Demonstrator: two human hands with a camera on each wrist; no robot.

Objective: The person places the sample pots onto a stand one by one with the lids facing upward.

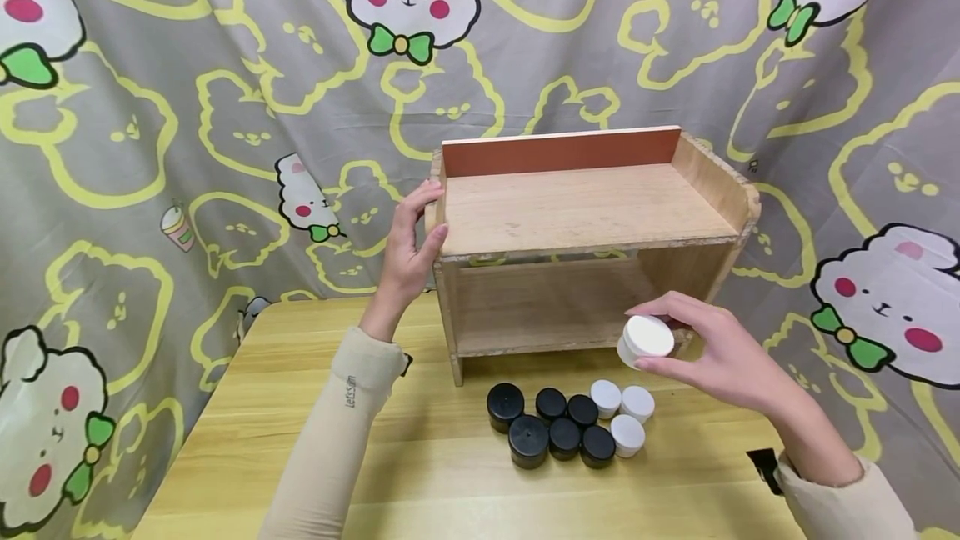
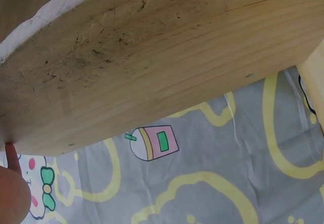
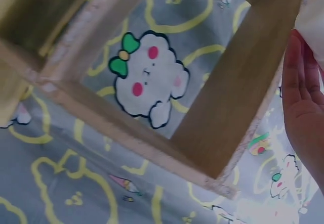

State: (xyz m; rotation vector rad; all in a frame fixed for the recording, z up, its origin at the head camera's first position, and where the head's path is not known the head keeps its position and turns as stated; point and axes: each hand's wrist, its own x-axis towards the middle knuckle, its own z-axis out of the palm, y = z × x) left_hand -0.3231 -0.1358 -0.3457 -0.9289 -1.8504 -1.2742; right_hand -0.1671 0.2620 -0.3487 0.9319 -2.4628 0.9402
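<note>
My right hand (image 1: pixel 712 352) pinches a small white lidded jar (image 1: pixel 647 340) between thumb and fingers, in front of the lower opening of a wooden shelf unit (image 1: pixel 585 205). In the right wrist view that jar (image 3: pixel 313 29) shows only partly at the right edge. My left hand (image 1: pixel 408 248) grips the unit's left side panel (image 2: pixel 167 57), thumb towards the front edge and fingers at the upper edge. On the table below stand three more white jars (image 1: pixel 627 435), beside several black lidded jars (image 1: pixel 528 442) of two sizes.
The shelf unit has two levels, a reddish back strip (image 1: pixel 562 152) on top and raised side panels. It stands on a yellow wood-grain table (image 1: pixel 255 407). A grey patterned curtain (image 1: pixel 247 140) hangs behind and around the table.
</note>
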